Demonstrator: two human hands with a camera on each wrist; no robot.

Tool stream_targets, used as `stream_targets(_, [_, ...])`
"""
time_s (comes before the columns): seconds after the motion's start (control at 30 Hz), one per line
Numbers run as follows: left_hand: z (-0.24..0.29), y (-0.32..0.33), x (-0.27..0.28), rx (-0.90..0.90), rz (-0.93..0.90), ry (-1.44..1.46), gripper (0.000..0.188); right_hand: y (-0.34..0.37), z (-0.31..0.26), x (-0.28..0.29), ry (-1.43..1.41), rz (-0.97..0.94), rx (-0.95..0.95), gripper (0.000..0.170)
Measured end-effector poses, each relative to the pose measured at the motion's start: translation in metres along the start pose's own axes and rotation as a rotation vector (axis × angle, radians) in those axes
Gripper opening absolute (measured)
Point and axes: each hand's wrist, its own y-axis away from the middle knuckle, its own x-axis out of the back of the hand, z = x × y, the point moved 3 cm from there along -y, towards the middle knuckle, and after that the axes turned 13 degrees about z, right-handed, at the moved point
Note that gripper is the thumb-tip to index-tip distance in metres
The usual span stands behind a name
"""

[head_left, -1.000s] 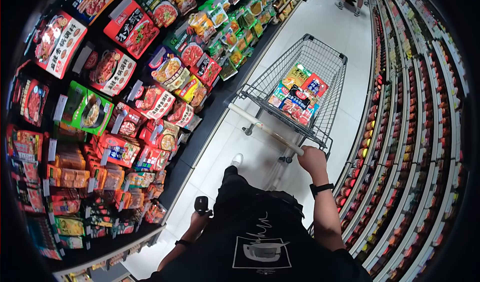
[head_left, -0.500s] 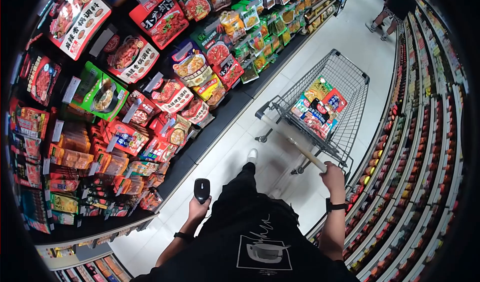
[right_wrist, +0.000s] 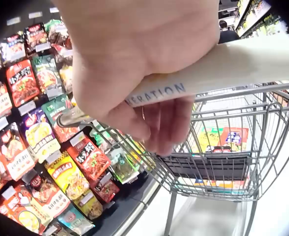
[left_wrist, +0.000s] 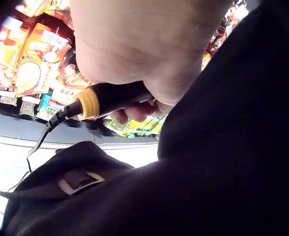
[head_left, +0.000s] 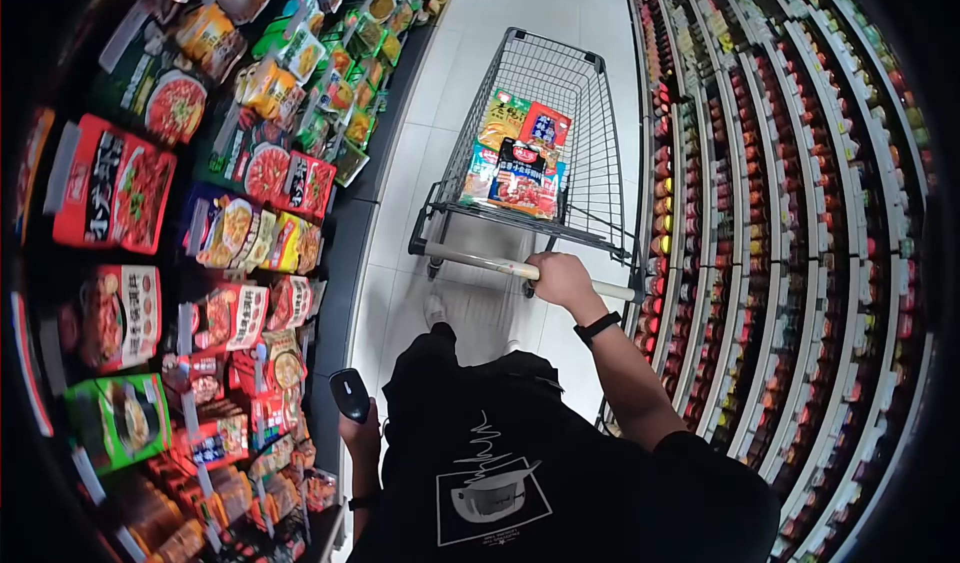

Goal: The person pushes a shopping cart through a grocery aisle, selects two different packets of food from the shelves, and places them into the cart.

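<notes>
My right hand [head_left: 563,281] grips the pale handle bar [head_left: 475,258] of a wire shopping cart [head_left: 610,163], a little right of the bar's middle. In the right wrist view, the fingers [right_wrist: 171,125] curl down around the bar, which bears blue lettering. Several colourful food packets [head_left: 525,178] lie in the cart. Low at my left side, my left hand [head_left: 362,438] holds a black handheld device [head_left: 350,395] with a glossy oval head, resembling a barcode scanner. In the left wrist view, its dark grip [left_wrist: 124,94] ends in a yellow ring [left_wrist: 89,103] with a cable.
To the left, a dark shelf rack [head_left: 355,233] carries many hanging seasoning packets [head_left: 115,183]. Long curved-looking shelves of jars [head_left: 730,263] line the right side. Pale floor tiles [head_left: 440,73] run ahead between them. A black strap with a buckle [left_wrist: 80,182] hangs beside my left arm.
My view has turned, so the cart and shelves shift left. My right hand has moved from the handle's right end towards its middle. The person ahead has nearly left the view.
</notes>
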Motion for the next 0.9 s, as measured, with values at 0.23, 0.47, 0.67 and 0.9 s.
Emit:
stream_targets(0.23, [0.034,-0.054,0.006,-0.188,0.007,-0.172,0.022,-0.022,-0.001,-0.001,0.063,0.188,0.046,0.020])
stream_targets(0.47, [0.038,-0.080,0.001,-0.058,-0.017,-0.223,0.026,-0.045,0.015,-0.004,0.162,0.239,0.050,0.008])
stream_targets(0.67, [0.031,-0.082,-0.016,0.004,0.017,-0.188,0.030,-0.071,0.034,0.000,0.178,0.311,0.084,0.008])
stream_targets(0.9, [0.052,-0.061,-0.031,-0.052,0.096,-0.163,0.027,-0.115,0.063,0.011,0.224,0.329,0.113,0.011])
